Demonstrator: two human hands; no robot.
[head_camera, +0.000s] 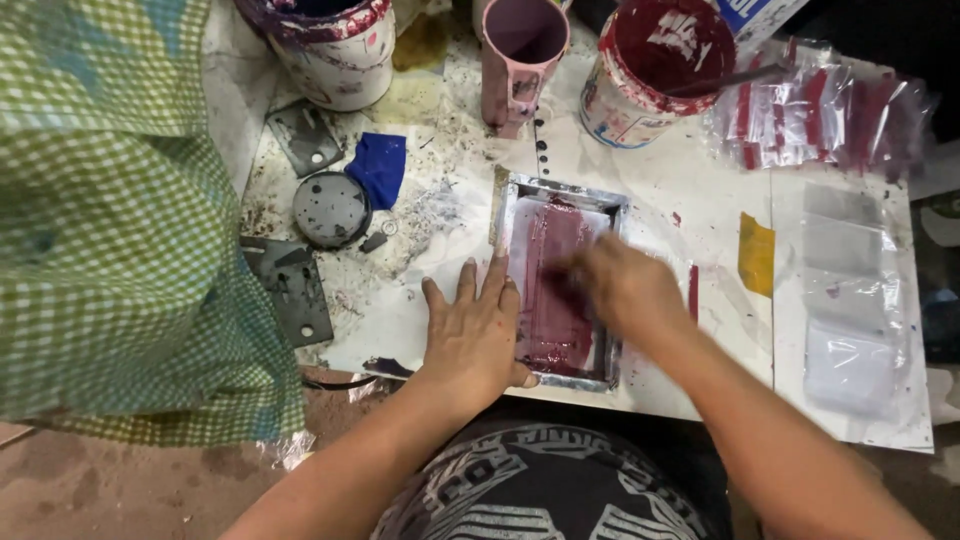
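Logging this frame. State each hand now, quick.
Left hand: open, flat beside the metal tray.
Right hand: blurred over the tray; grip cannot be told.

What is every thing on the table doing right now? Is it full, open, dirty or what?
Metal tray: flat, smeared with dark red paint.
Left hand: open, pressed flat at the tray's left edge.
Right hand: over the tray, blurred.
Red paint bucket: open, a stick inside.
Pink jug: upright, open.
White bucket: paint-stained.
Blue cloth: crumpled.
Round metal disc: lying flat.
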